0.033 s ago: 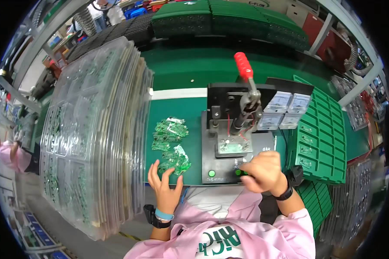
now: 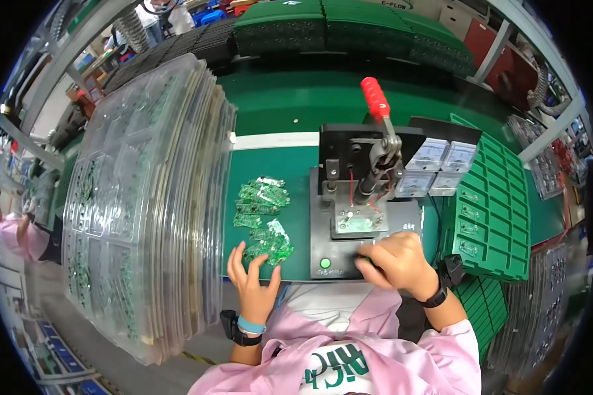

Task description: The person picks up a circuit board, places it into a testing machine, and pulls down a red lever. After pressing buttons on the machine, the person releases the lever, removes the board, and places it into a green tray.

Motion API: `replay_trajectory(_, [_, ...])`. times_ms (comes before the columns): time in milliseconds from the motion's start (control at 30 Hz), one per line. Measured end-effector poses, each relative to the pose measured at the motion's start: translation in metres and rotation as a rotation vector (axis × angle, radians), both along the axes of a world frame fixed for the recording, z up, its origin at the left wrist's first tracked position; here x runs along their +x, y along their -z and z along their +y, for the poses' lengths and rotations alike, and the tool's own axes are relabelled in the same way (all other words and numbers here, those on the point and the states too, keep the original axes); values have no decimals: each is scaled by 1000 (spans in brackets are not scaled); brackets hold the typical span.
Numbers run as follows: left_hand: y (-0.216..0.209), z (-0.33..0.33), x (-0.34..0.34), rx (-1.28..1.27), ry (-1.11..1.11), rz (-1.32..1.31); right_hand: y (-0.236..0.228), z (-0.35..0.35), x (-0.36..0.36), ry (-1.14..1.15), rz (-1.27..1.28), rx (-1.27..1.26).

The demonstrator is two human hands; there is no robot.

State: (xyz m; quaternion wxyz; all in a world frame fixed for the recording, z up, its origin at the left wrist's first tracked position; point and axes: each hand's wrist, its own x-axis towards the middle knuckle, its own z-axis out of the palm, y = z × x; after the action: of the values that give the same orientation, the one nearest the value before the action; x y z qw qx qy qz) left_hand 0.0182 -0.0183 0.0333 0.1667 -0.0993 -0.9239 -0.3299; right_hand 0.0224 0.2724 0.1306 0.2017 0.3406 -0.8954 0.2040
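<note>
My left hand (image 2: 252,283) lies flat near the table's front edge with its fingers spread. Its fingertips touch the nearest of several small green circuit boards (image 2: 265,217) scattered on the green mat. My right hand (image 2: 394,263) is curled, knuckles up, on the front right of the black test fixture's base (image 2: 326,240); what lies under its fingers is hidden. A green board (image 2: 357,224) sits in the fixture's nest under the clamp. The clamp's red-handled lever (image 2: 374,99) stands up and tilts back. A green button (image 2: 324,263) glows on the base, left of my right hand.
A tall leaning stack of clear blister trays (image 2: 145,197) fills the left side. Green moulded trays (image 2: 487,210) are stacked at the right, with white panel meters (image 2: 435,164) behind the fixture. More green stacks (image 2: 349,26) line the back. Another person in pink (image 2: 13,230) works at the far left.
</note>
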Motion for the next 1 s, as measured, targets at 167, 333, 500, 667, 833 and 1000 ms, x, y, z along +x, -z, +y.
replay_trajectory(167, [-3, 0, -10, -30, 42, 47, 34, -13, -14, 270, -75, 337])
replay_trajectory(333, [-6, 7, -10, -165, 8, 36, 33, -17, -13, 229, -20, 419])
replay_trajectory(500, [4, 7, -7, -198, 53, 14, 31, -2, -9, 78, 195, 186])
replay_trajectory(667, [17, 0, -12, -53, 23, 90, -25, 46, 11, 378, 310, -234])
replay_trajectory(833, [9, 6, -25, 90, 8, 114, -23, 182, -13, 983, 228, -153])
replay_trajectory(1000, [-40, 45, -23, 73, 86, 235, 40, 226, -10, 1116, 27, 108])
